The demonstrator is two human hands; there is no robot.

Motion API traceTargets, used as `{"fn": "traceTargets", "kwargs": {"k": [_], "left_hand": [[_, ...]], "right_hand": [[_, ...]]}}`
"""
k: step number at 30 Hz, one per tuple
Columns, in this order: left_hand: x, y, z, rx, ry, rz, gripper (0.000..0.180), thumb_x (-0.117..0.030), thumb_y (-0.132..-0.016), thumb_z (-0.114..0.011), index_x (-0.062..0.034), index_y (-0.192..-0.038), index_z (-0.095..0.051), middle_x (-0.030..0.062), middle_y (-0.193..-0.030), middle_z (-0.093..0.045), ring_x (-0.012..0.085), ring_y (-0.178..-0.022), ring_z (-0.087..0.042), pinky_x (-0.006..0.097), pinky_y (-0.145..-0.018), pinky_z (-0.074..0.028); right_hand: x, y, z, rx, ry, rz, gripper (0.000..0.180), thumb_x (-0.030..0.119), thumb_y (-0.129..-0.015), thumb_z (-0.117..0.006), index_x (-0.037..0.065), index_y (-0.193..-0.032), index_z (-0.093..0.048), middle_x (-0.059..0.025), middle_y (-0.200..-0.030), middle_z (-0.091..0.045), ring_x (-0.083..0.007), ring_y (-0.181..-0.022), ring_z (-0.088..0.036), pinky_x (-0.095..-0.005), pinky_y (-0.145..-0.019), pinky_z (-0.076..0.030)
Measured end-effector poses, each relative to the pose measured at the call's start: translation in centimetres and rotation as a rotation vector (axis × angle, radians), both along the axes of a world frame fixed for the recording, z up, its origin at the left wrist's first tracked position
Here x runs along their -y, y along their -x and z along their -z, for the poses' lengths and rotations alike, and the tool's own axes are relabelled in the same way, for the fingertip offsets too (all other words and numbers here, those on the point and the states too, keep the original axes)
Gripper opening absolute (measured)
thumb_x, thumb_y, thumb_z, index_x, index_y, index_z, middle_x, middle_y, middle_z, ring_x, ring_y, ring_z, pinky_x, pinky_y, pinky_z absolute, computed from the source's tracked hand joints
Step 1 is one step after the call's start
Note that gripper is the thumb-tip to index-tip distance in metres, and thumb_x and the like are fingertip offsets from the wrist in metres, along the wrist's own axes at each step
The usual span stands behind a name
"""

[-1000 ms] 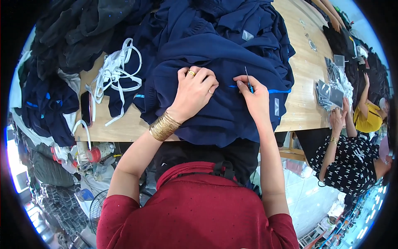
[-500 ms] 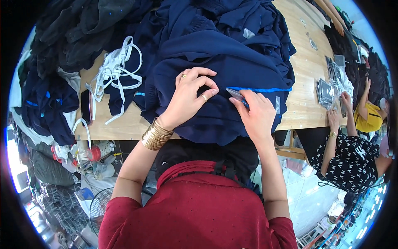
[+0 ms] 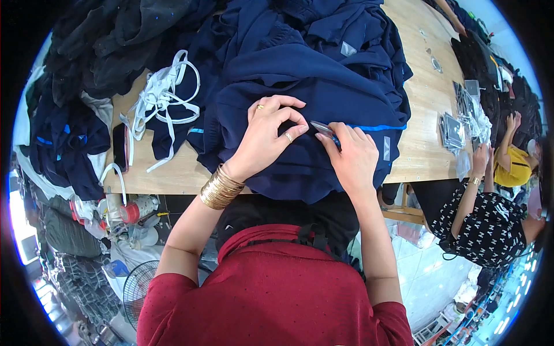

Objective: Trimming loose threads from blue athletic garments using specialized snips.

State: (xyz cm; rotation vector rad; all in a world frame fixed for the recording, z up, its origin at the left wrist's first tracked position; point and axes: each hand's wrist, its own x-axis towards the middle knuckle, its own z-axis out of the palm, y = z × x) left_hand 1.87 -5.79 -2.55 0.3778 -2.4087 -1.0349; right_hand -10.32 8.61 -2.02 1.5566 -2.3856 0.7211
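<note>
A dark navy garment (image 3: 288, 153) with a bright blue piping strip lies bunched before me on the table. My left hand (image 3: 271, 130), with rings on its fingers, rests on this cloth with thumb and forefinger curled into a pinch. Whatever is between those fingertips is too small to make out. Small thread snips (image 3: 323, 128) with silvery pointed blades and a bit of blue are gripped in my right hand (image 3: 353, 153). The blade tips point left, just short of my left fingertips and beside the end of the blue piping.
Dark clothes (image 3: 127, 40) heap at the back left. White tapes (image 3: 167, 98) and a phone (image 3: 120, 147) lie on the wooden table (image 3: 167, 181). To the right, a co-worker (image 3: 479, 219) handles small packets (image 3: 453, 131). A fan (image 3: 138, 288) stands below left.
The snips and my right hand have shifted slightly left, toward my left fingertips, and the blades show more plainly. My left hand has barely moved. The co-worker's hands have changed position.
</note>
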Motion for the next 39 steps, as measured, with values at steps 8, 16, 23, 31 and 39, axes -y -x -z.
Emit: {"fn": "traceTargets", "kwargs": {"k": [8,16,23,31,39], "left_hand": [[0.9,-1.6,-1.4,-0.023,0.055,0.016,0.010,-0.017,-0.079,-0.064,-0.0082,-0.081,-0.062,0.0034,-0.109,-0.056,0.0228,-0.106,-0.047,0.036,-0.096,-0.029],[8.3,-11.3,-0.8,0.105,-0.191,-0.612,0.014,-0.013,-0.081,-0.063,-0.0031,-0.091,-0.061,0.0077,-0.087,-0.061,0.0149,-0.080,-0.058,0.026,-0.073,-0.045],[8.1,-10.3,2.9,0.191,-0.442,-0.447,0.035,-0.030,-0.087,-0.058,0.0010,-0.102,-0.059,0.0102,-0.091,-0.063,0.0158,-0.084,-0.058,0.025,-0.075,-0.044],[3.5,-9.6,1.0,-0.019,-0.747,-0.183,0.038,-0.010,-0.078,-0.070,-0.0016,-0.112,-0.057,-0.0075,-0.072,-0.043,0.0017,-0.066,-0.039,0.015,-0.061,-0.037],[-0.3,-8.3,1.4,0.166,-0.752,0.073,0.067,-0.021,-0.075,-0.073,-0.0026,-0.130,-0.040,-0.0032,-0.067,-0.039,0.0046,-0.061,-0.037,0.019,-0.055,-0.033]], "right_hand": [[-0.6,0.8,-1.1,0.207,0.003,0.095,0.029,0.032,-0.080,-0.063,0.005,-0.090,-0.059,-0.0109,-0.074,-0.060,-0.0267,-0.070,-0.060,-0.0356,-0.062,-0.045],[-5.5,6.7,-1.5,0.529,0.161,0.425,0.033,0.024,-0.080,-0.067,0.006,-0.106,-0.057,-0.0042,-0.093,-0.063,-0.0141,-0.079,-0.055,-0.0268,-0.075,-0.044],[-3.0,10.4,0.5,0.635,0.191,0.333,0.028,0.017,-0.079,-0.067,0.002,-0.101,-0.060,-0.0029,-0.086,-0.059,-0.0102,-0.075,-0.047,-0.0221,-0.073,-0.040],[-6.5,16.1,1.4,0.577,0.544,0.510,0.020,0.020,-0.083,-0.065,0.004,-0.094,-0.065,0.0007,-0.071,-0.056,-0.0039,-0.058,-0.041,-0.0193,-0.054,-0.032],[-7.1,13.6,2.0,0.269,0.122,0.585,0.020,0.018,-0.083,-0.062,0.004,-0.097,-0.060,-0.0054,-0.082,-0.060,-0.0125,-0.070,-0.049,-0.0248,-0.066,-0.041]]}}
